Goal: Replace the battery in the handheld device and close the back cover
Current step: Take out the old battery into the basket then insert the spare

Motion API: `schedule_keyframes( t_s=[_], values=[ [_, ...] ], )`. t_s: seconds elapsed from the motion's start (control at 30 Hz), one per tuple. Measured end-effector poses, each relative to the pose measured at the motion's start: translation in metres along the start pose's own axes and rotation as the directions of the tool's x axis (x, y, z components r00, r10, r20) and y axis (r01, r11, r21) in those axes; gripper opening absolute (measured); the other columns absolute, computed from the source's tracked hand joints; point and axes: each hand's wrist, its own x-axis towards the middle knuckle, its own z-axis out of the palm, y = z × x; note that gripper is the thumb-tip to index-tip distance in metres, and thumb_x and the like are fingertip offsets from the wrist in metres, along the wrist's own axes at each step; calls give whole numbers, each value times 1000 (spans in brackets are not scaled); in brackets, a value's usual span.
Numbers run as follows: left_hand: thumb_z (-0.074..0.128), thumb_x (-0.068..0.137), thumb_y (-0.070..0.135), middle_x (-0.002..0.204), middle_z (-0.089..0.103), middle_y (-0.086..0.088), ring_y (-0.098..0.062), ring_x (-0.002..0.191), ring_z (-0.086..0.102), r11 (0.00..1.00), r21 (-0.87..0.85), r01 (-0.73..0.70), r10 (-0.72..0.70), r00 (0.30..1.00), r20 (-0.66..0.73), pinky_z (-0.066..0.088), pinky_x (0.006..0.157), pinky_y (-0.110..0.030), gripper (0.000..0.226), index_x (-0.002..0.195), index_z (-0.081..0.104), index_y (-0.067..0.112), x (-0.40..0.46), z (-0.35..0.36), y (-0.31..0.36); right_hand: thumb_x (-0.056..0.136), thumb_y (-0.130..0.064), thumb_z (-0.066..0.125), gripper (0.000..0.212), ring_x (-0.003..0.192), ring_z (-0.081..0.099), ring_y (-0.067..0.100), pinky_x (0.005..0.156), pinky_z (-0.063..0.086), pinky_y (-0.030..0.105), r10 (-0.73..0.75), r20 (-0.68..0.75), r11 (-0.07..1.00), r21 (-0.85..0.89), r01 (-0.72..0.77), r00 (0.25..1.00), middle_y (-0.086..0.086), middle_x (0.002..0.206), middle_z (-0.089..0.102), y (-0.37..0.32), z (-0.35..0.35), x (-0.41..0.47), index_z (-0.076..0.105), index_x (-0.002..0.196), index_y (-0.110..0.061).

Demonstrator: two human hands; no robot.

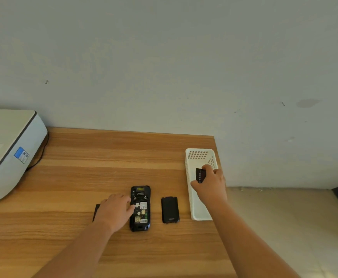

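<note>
A black handheld device [140, 209] lies face down on the wooden table [103, 157], its back off and the battery bay bare, showing labels and contacts. My left hand [114, 211] rests flat against the device's left side, fingertips touching it. The black back cover [170, 210] lies just right of the device. My right hand [211, 185] grips a black battery [200, 175] above the white basket [198, 155]. Another flat black piece [96, 212] lies mostly hidden under my left hand; I cannot tell what it is.
A white printer [7, 149] with a dark cable stands at the table's left rear. The white basket sits along the table's right edge, beyond which the tiled floor [274, 227] shows. A grey wall runs behind the table.
</note>
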Motion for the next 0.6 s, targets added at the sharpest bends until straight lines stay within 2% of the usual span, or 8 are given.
schedule_keyframes(
  t_s=[0.27, 0.6],
  values=[
    [41, 99, 46, 106, 57, 13, -9, 102, 49, 999, -26, 29, -29, 1000, 2, 44, 93, -29, 30, 118, 56, 29, -4, 5, 7, 83, -31, 68, 56, 118, 46, 28, 87, 55, 40, 21, 112, 992, -124, -7, 994, 10, 134, 36, 31, 18, 20, 40, 132, -22],
    [44, 98, 44, 110, 61, 11, -9, 102, 52, 998, -13, 61, -61, 998, -31, 47, 89, -28, 29, 118, 57, 28, -7, 3, 7, 84, -34, 66, 49, 111, 50, 28, 90, 51, 42, -2, 229, 963, -261, 64, 973, 9, 125, 44, 46, 44, 39, 42, 126, -23]
  ],
)
